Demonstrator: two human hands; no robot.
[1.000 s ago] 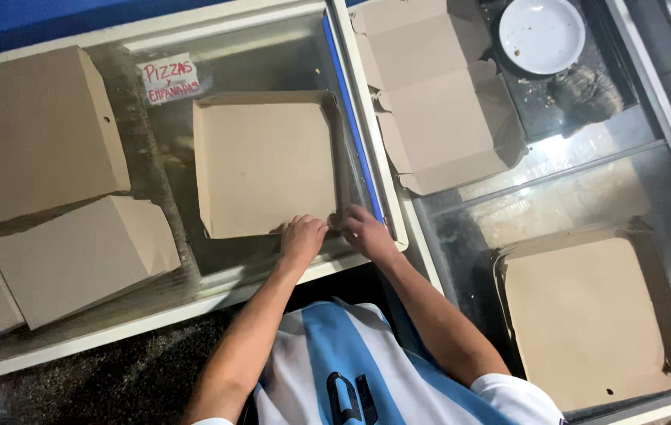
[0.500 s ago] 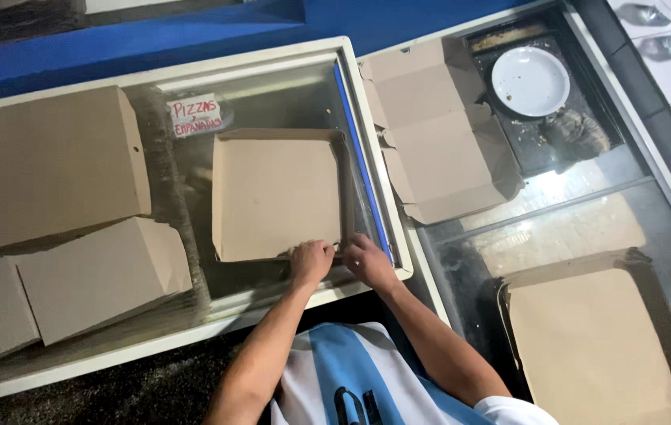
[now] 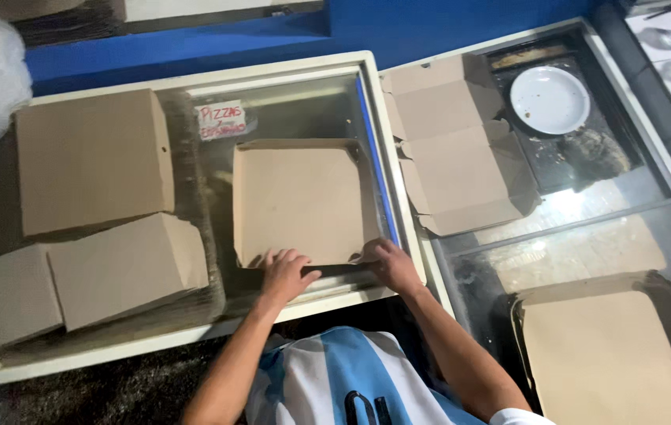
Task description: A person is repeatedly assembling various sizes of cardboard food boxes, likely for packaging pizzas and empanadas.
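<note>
Cardboard box tray (image 3: 298, 201), flat on glass freezer lid (image 3: 288, 110).
Left hand (image 3: 284, 274) presses near edge, fingers spread; right hand (image 3: 393, 264) pinches near-right corner flap. Folded boxes (image 3: 91, 157) lie left.

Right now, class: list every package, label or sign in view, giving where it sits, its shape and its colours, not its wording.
Open box: brown, square, centre, both hands at its near edge.
Paper label: small, white, red handwriting, on glass behind it.
Closed boxes: brown, left.
Flat box blank: brown, unfolded, right of centre.
Box at lower right: brown, square.
</note>
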